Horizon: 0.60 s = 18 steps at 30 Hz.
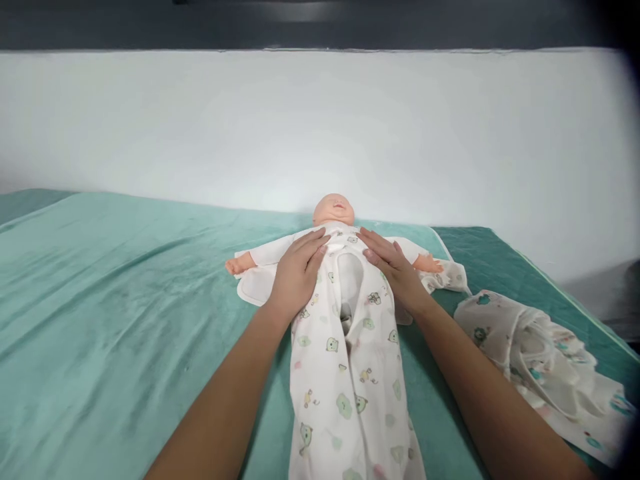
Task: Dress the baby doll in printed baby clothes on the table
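A baby doll (333,208) lies on its back, its head toward the wall and its arms spread to the sides in white sleeves. Over its chest and belly is a white printed baby garment (345,393), whose two long legs reach toward me. An oval gap at its upper middle shows plain white cloth beneath. My left hand (300,270) rests flat on the garment's upper left, fingers stretched out. On the upper right my right hand (393,265) lies the same way, palm down. Neither hand grips anything visible.
A green sheet (125,320) with soft wrinkles covers the bed. To the right lies a crumpled heap of white printed baby clothes (545,363), close to my right forearm. The white wall (320,127) stands directly behind the doll's head.
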Tool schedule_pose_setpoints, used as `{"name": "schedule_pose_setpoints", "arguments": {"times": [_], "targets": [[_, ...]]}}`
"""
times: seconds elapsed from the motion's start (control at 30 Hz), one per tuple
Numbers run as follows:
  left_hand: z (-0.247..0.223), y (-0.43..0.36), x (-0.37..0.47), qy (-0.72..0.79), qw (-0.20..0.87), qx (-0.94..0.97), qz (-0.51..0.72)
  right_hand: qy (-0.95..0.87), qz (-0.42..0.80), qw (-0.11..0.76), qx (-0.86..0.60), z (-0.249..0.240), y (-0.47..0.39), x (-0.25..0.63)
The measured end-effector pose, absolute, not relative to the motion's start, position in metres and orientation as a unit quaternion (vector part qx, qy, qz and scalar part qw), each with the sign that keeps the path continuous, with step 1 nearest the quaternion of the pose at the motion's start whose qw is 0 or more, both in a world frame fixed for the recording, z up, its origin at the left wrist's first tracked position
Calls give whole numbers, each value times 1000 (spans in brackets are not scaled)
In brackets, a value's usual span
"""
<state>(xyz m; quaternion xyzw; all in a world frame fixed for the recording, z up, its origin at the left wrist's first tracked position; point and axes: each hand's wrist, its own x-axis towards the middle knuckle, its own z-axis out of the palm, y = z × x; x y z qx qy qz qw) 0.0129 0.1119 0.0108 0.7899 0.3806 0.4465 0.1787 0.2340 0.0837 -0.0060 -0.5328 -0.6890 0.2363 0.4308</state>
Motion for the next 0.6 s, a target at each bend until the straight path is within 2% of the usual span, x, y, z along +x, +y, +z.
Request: {"name": "schedule_pose_setpoints", "arguments": {"times": [0.13,0.23,0.33,0.47,0.6], "targets": [[9,106,14,331,50,820,465,-672,250,481,-505,-3,82,233],[8,102,14,309,-21,811,497,-652,306,511,-469,3,79,231],[6,100,15,288,-63,804,517,-679,335,481,-443,9,74,228],[6,99,15,279,-80,805,517,-728,282,418,-465,14,70,224],[11,99,17,315,-19,810,494,-721,267,421,-481,14,71,222]]}}
